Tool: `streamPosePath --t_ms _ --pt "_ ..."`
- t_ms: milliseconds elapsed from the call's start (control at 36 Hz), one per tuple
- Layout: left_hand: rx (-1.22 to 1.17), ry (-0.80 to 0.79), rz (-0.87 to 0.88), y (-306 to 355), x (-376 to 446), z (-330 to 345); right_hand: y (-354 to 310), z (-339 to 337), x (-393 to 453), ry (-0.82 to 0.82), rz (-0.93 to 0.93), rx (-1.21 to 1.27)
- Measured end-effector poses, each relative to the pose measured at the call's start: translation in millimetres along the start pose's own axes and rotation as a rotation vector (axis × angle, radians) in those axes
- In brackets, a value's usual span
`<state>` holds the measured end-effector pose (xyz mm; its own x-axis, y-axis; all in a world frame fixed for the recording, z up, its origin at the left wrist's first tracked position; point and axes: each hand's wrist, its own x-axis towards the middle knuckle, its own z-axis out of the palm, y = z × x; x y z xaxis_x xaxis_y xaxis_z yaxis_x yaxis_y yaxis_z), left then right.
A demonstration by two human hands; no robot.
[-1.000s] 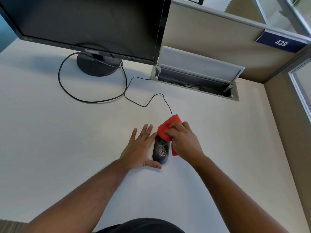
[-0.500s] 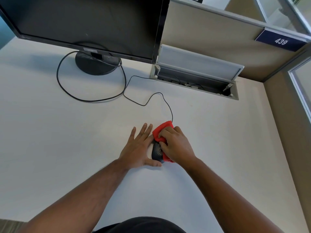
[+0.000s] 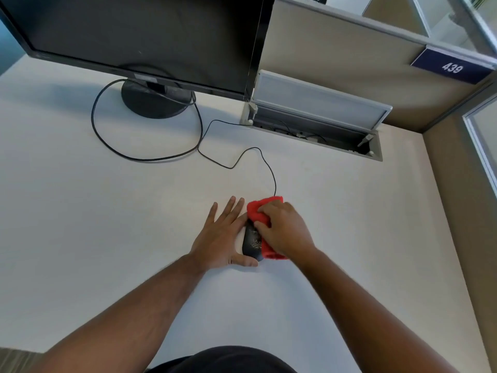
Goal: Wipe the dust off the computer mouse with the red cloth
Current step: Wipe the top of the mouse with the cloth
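White desk (image 3: pixel 80 224), cubicle corner; right hand (image 3: pixel 285 230) clutches red cloth (image 3: pixel 258 214); left hand (image 3: pixel 220 238) flat.

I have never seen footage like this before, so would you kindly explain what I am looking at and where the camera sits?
No machine here: a person wears a wide-angle camera on the head, looking down at their own two bare arms over a white desk. The left hand lies flat, fingers spread, against the side of a black computer mouse, steadying it. The right hand presses a red cloth onto the mouse, where dust specks show. The mouse cable runs back toward a monitor and an open cable hatch.
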<state>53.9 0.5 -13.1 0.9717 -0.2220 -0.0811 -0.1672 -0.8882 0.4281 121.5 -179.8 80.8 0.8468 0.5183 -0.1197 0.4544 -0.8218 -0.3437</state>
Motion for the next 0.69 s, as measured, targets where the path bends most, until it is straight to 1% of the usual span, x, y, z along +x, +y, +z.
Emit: streamPosePath --t_ms 83,139,222,306,389,444,472,556,611,639,694 --pt "0.012 0.024 0.015 -0.6 -0.7 1.1 -13.9 13.0 -8.1 0.02 -0.035 -0.092" --pt "0.008 0.037 0.02 -0.8 -1.2 1.4 -20.0 13.4 -10.6 0.041 -0.044 -0.11" --pt "0.018 0.037 0.023 -2.0 -1.8 3.5 -26.8 10.7 -14.4 0.017 -0.106 -0.147" --pt "-0.013 0.035 0.018 -2.6 -1.5 3.5 -28.7 3.1 -16.7 -0.058 -0.192 -0.134" --pt "-0.027 0.005 0.015 -1.1 -1.1 0.5 -23.7 -12.7 -11.8 -0.204 -0.261 -0.082" --pt "-0.019 -0.006 0.022 -1.3 -0.4 0.1 -17.3 -22.3 -5.1 -0.253 -0.212 0.013" --pt "-0.028 -0.002 0.021 -1.3 -0.2 -0.1 -12.2 -24.5 -1.4 -0.216 -0.151 0.087" --pt "-0.061 0.011 0.001 -0.2 -0.8 -2.0 4.6 -26.4 8.2 0.045 0.085 0.3" --pt "-0.042 0.018 -0.003 1.0 -1.2 -3.1 12.8 -24.4 11.6 0.12 0.195 0.379" --pt "-0.035 0.02 -0.005 1.3 -1.0 -3.5 15.7 -22.2 12.0 0.11 0.186 0.346" --pt "-0.012 0.007 -0.01 2.1 -1.0 -4.5 17.8 -15.3 8.8 0.014 0.077 0.206"
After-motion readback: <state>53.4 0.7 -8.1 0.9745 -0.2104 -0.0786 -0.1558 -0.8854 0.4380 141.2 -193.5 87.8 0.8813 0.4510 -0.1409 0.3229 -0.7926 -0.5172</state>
